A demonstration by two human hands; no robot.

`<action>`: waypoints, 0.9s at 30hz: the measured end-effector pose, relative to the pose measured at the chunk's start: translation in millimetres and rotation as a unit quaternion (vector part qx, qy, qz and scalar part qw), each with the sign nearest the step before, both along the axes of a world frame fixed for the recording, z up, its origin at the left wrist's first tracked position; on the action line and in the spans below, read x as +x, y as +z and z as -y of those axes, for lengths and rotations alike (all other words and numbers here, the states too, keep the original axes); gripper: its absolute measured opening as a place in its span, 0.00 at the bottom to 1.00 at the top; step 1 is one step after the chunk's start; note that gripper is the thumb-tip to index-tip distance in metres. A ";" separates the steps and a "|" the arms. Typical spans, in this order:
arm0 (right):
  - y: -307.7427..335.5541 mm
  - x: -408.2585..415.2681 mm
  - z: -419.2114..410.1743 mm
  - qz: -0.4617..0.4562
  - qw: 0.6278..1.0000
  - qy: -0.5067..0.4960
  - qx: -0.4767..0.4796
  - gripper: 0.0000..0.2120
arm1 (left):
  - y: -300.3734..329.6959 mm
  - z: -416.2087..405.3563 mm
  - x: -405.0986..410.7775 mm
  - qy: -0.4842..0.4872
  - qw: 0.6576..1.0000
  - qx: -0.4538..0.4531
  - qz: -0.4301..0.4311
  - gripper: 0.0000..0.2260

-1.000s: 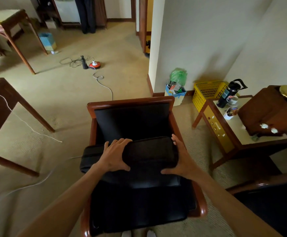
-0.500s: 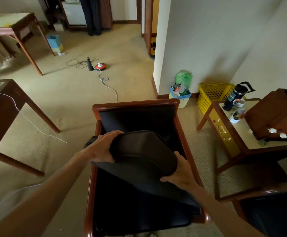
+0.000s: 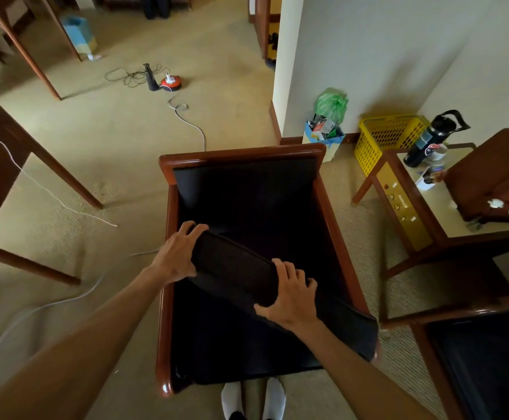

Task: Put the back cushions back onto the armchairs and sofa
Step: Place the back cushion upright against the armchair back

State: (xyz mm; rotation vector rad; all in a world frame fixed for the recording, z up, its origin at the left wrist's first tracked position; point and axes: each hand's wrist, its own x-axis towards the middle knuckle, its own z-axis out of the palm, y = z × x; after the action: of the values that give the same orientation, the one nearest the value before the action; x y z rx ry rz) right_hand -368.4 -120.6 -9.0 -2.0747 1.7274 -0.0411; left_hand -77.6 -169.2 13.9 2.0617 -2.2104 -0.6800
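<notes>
Black back cushion (image 3: 241, 268) held slanted over the seat of the wooden armchair (image 3: 244, 156), one end up near the left arm rail, the other end low, hanging past the right arm rail. Left hand (image 3: 176, 256) wrapped around the upper end, fingers curled over the top edge. Right hand (image 3: 292, 298) pressed on the cushion's middle, fingers spread and gripping it. Black chair back bare behind the cushion. Two white-socked feet (image 3: 253, 398) on the carpet at the front of the chair. To the right, a side worktop (image 3: 438, 204) with a black flask (image 3: 432, 137) on it. Yellow basket (image 3: 386, 137) against the wall, next to a small bin with a green bag (image 3: 330, 104). Red cord reel (image 3: 171, 83) far off on the floor.
</notes>
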 end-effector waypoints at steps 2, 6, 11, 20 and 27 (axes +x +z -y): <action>-13.7 -20.5 -6.6 -0.049 0.999 0.010 -0.005 0.53 | -6.5 4.7 4.5 0.007 1.000 0.001 0.008 0.48; -24.2 -39.7 -10.6 -0.087 0.996 0.020 0.027 0.50 | -11.9 9.8 -4.8 0.019 0.993 0.052 0.102 0.50; -28.0 -24.1 -8.2 -0.102 0.994 0.033 0.014 0.49 | -29.8 7.5 -38.3 -0.086 0.971 0.096 0.202 0.50; -17.3 -25.2 29.7 -0.141 0.985 0.081 0.056 0.49 | -41.6 23.8 -27.5 -0.139 0.968 0.035 0.207 0.45; 27.8 -26.9 144.1 -0.140 0.973 0.185 -0.015 0.49 | -6.8 73.5 -3.9 -0.069 0.983 -0.023 0.168 0.42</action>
State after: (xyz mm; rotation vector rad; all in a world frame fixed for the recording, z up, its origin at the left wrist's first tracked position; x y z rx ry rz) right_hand -395.2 -264.7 18.8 -2.4885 1.4599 0.3567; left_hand -81.6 -242.7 7.0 2.1506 -2.5366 -0.3004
